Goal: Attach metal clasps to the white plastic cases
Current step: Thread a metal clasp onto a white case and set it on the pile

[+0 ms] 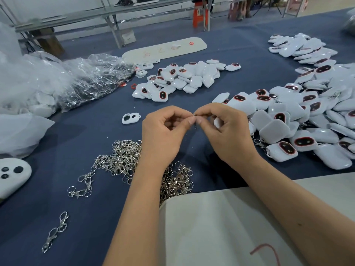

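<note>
**Two hands pinch one clasp above the blue table**

Head view: we see both hands raised together at the middle of the table [96,131], fingertips meeting. The left hand [163,129] has its fingers curled, thumb and forefinger pinching a small metal clasp [194,115]. The right hand [224,127] pinches the same clasp from the other side, and something white sits tucked in its palm, most likely a case [218,122], though it is mostly hidden.

We judge the step in hand to be working the clasp's ring onto the case's loop. The next move likely calls for prising the ring open and threading it through, a fine job for the fingertips; we cannot tell whether the ring is already open.

The loose clasps [123,156] lie in a heap just below the left wrist. The big pile of cases [307,116] spreads to the right, touching distance from the right hand; some there already carry clasps. A smaller pile [182,77] lies farther back, well apart.
</note>
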Available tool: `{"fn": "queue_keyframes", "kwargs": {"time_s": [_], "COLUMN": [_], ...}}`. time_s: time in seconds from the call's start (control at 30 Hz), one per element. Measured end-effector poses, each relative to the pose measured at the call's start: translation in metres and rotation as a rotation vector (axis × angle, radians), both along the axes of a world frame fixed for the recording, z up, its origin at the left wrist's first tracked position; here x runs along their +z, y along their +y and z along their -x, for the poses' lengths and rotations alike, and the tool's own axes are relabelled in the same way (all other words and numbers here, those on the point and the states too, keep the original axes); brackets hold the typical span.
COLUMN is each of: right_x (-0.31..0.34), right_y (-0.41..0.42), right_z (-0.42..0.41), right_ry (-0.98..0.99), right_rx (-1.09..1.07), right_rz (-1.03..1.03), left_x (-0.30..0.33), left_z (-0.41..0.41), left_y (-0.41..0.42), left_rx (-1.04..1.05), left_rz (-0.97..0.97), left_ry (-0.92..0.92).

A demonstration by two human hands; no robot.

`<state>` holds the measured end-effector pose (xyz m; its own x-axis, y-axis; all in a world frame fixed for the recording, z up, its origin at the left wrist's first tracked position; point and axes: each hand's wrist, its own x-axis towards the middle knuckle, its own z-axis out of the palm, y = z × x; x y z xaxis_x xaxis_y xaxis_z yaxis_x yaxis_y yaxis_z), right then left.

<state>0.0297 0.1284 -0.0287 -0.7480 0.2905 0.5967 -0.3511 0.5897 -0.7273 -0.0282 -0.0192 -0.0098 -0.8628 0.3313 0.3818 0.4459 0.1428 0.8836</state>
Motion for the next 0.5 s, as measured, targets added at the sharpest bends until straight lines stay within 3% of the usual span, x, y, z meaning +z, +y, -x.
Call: {"fn": "queue_keyframes", "kwargs": {"time_s": [0.3,0.5], "right_x": [-0.001,-0.003], "right_y": [0.014,0.017], "right_z": [0.002,0.005], "right_ry": [-0.136,-0.183], "right_rx": [0.373,0.365], "right_rz": [0.384,0.461], "left_x": [-0.001,0.002], "left_z": [0.004,0.001], "left_y": [-0.006,0.0], "left_rx": [-0.131,-0.129], "left_rz": [-0.011,0.04], "left_ry": [-0.035,-0.03]}}
